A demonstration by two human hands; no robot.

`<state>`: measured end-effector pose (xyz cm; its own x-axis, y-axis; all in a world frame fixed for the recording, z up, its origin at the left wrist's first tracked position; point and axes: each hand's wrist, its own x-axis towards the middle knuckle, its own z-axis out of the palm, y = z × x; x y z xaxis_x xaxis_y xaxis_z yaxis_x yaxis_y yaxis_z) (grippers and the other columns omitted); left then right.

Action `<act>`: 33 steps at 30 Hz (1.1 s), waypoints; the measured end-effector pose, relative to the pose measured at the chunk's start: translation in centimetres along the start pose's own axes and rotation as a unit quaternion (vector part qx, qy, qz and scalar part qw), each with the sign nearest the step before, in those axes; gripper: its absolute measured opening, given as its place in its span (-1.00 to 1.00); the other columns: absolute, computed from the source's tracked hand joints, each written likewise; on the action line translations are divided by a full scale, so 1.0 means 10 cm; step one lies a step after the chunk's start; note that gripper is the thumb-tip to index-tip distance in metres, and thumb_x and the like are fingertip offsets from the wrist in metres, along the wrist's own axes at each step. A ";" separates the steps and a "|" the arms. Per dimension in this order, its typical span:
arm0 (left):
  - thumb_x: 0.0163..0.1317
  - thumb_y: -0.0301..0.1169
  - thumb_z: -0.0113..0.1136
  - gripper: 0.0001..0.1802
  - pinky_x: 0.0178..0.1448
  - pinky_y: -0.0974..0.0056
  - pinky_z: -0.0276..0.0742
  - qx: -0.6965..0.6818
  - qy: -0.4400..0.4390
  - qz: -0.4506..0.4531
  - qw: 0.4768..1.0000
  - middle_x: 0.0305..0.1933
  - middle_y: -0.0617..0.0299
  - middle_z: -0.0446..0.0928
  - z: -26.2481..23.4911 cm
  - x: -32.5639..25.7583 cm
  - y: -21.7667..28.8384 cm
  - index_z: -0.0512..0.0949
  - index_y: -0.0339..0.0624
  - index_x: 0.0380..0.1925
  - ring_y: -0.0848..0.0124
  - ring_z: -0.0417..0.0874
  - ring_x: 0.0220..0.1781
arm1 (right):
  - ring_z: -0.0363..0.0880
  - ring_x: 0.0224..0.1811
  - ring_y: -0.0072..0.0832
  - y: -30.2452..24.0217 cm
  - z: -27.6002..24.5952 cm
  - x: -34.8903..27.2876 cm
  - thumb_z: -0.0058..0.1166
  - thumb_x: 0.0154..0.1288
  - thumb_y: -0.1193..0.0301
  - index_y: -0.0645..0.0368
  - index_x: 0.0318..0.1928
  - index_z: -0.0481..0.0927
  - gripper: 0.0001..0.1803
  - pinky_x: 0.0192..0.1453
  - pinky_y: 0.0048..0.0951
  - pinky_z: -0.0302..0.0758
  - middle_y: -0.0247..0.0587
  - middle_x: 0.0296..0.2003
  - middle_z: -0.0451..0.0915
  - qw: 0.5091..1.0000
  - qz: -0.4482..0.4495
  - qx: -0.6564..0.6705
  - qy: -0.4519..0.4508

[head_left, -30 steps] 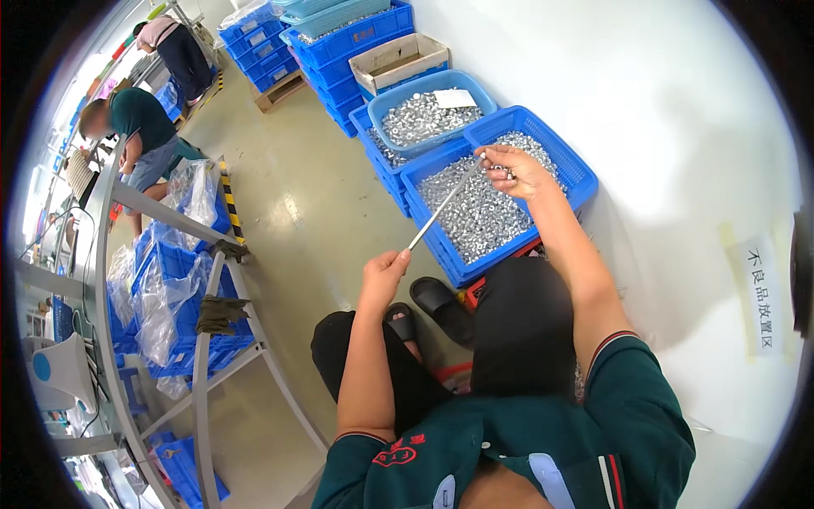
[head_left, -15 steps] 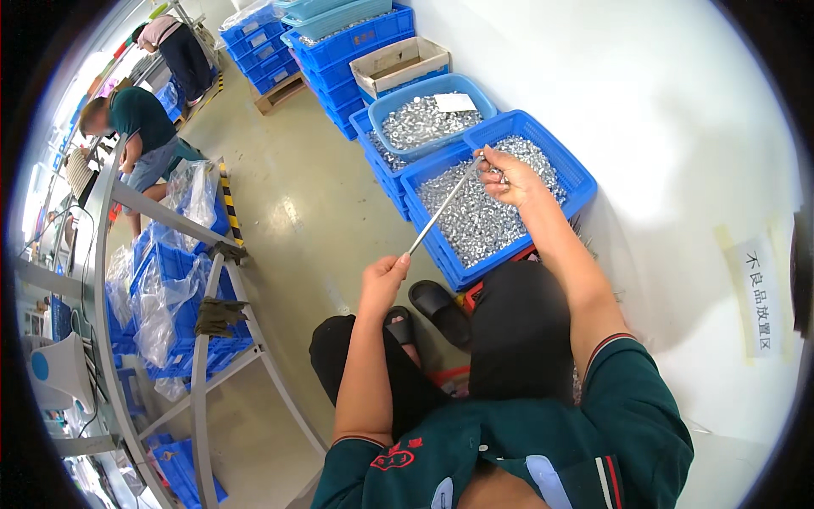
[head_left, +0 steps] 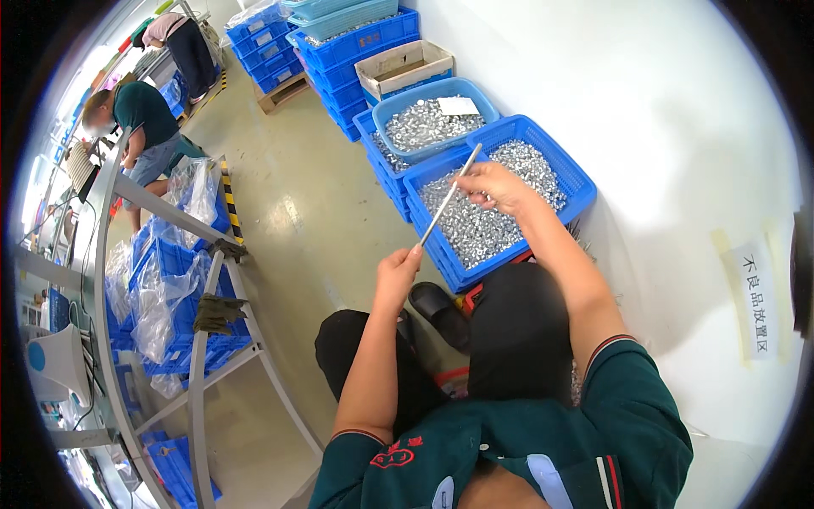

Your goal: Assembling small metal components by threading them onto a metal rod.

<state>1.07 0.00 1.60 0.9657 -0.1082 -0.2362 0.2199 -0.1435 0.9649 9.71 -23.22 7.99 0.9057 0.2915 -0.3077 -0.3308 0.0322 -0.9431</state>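
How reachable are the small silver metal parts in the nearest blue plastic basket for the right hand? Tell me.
Likely yes: the parts lie uncovered below the right hand, though it apparently touches the slim silver rod.

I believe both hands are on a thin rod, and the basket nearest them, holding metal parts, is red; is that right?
Not quite: the head view shows that this basket is blue, not red. The left hand and right hand are indeed on the rod.
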 end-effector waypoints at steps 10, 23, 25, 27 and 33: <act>0.19 -0.10 0.02 -0.63 -0.74 0.51 -0.13 -0.105 -0.023 -0.054 0.993 -0.78 0.53 0.09 0.07 0.04 0.11 0.33 -0.10 -0.64 0.72 0.02 -0.79 | 0.21 -0.63 -0.68 0.16 -0.31 0.04 -0.10 0.21 0.36 0.32 -0.12 0.42 -0.70 -0.78 -0.78 0.08 -0.20 -0.39 0.38 0.959 0.097 0.266 0.025; 0.17 -0.14 0.05 -0.60 -0.64 0.47 -0.04 0.005 0.030 0.009 0.999 -0.75 0.49 0.16 -0.14 -0.01 -0.08 0.35 -0.16 -0.71 0.69 0.09 -0.71 | 0.18 -0.73 -0.71 0.24 -0.34 0.14 0.04 0.19 0.21 0.20 -0.30 0.39 -0.70 -0.79 -0.74 0.03 -0.29 -0.54 0.37 0.904 0.026 0.426 -0.020; 0.17 -0.14 0.06 -0.60 -0.63 0.47 -0.02 0.024 0.028 0.013 0.999 -0.75 0.49 0.17 -0.17 -0.01 -0.11 0.36 -0.17 -0.70 0.68 0.10 -0.70 | 0.18 -0.72 -0.71 0.24 -0.32 0.15 0.05 0.18 0.20 0.20 -0.30 0.40 -0.70 -0.79 -0.75 0.03 -0.30 -0.53 0.37 0.900 0.030 0.435 -0.014; 0.16 -0.14 0.07 -0.60 -0.63 0.47 0.00 0.041 0.034 0.020 0.998 -0.74 0.46 0.20 -0.17 -0.02 -0.11 0.37 -0.19 -0.70 0.67 0.12 -0.69 | 0.18 -0.71 -0.72 0.23 -0.31 0.16 0.04 0.18 0.15 0.18 -0.27 0.41 -0.66 -0.78 -0.76 0.03 -0.32 -0.53 0.37 0.893 0.031 0.448 -0.012; 0.16 -0.14 0.07 -0.59 -0.60 0.45 0.05 0.066 0.030 0.024 0.997 -0.73 0.43 0.22 -0.17 -0.07 -0.06 0.36 -0.20 -0.72 0.65 0.16 -0.67 | 0.20 -0.69 -0.71 0.24 -0.34 0.18 0.01 0.17 0.10 0.16 -0.22 0.44 -0.62 -0.78 -0.75 0.05 -0.35 -0.54 0.36 0.878 0.049 0.476 -0.031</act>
<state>0.51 1.83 1.35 0.9819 -0.0593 -0.1798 0.1579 -0.2675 0.9505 11.44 -25.90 4.71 0.8541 0.3874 -0.3470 -0.5045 0.7792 -0.3720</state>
